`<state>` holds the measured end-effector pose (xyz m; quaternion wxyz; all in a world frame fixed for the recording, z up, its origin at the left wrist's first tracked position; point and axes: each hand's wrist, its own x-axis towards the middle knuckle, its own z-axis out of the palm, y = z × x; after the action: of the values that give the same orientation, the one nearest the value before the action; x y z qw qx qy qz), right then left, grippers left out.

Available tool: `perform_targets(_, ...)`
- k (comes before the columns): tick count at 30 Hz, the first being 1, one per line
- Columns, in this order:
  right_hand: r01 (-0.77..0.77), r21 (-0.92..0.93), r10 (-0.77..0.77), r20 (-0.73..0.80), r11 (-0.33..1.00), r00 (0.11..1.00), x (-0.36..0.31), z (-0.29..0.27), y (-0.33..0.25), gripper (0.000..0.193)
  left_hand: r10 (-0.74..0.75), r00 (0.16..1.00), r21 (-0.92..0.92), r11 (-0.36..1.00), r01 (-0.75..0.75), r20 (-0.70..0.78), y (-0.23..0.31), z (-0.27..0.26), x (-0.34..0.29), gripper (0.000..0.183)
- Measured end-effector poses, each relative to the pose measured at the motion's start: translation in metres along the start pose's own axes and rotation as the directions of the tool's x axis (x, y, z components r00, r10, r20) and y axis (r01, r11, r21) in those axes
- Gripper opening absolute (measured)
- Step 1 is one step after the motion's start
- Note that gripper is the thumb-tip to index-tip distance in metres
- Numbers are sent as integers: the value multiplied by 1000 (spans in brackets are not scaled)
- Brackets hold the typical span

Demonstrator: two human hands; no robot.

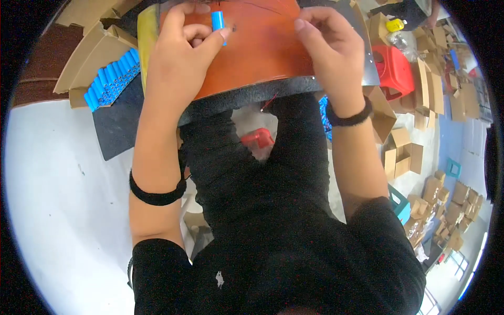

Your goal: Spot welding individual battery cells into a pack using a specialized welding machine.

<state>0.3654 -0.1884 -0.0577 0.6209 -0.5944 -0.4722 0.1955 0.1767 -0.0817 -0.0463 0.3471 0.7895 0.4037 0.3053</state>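
Blue, smooth and shiny, the small cylinder (218,20) stands out above the orange mat (262,60), near its upper left corner. We have it in the left hand (181,55), pinched between thumb and index finger, the thumb against its lower end. The right hand (333,50) is raised over the mat's right side, well apart from the cylinder, its fingers bent; we cannot tell whether anything thin sits between the fingertips.

We judge the cylinder to be stiff and fairly dense for its size, easy for one hand, though its slick skin and round side may let it slip or roll. We would take hold around the middle of its side, lightly, so the wrapping is not scuffed.

The mat looks smooth, with a thin dark wire (260,7) near its far edge. Left of it, we see more blue cylinders (113,76) packed in rows beside a cardboard box (79,63). To the right stand a red stool (394,71) and open cartons (403,157), with a yellow bottle (396,24) farther off.
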Motion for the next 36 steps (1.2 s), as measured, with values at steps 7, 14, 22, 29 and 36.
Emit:
perform_targets(7, 56, -50, -57, -30, 997, 998, -8, 0, 7, 6, 41, 993, -206, 976, -64, -112, -18, 2, 3, 30)
perform_targets(14, 51, 29, -50, -57, 998, 997, -17, -1, 15, 4, 17, 996, 55, 998, -13, -88, -5, 0, 6, 26)
perform_targets(22, 89, 39, -88, -38, 995, 995, -15, -7, 17, 4, 5, 996, 67, 998, 1, -90, -8, 4, 12, 37)
perform_targets(29, 115, 46, -112, -66, 992, 992, -18, -5, 20, 4, 45, 992, 79, 996, -35, -121, -12, 4, 12, 36)
perform_targets(36, 156, 45, -153, -57, 987, 987, -18, -5, 24, 4, -57, 998, -167, 985, 50, -37, 25, -2, 10, 18)
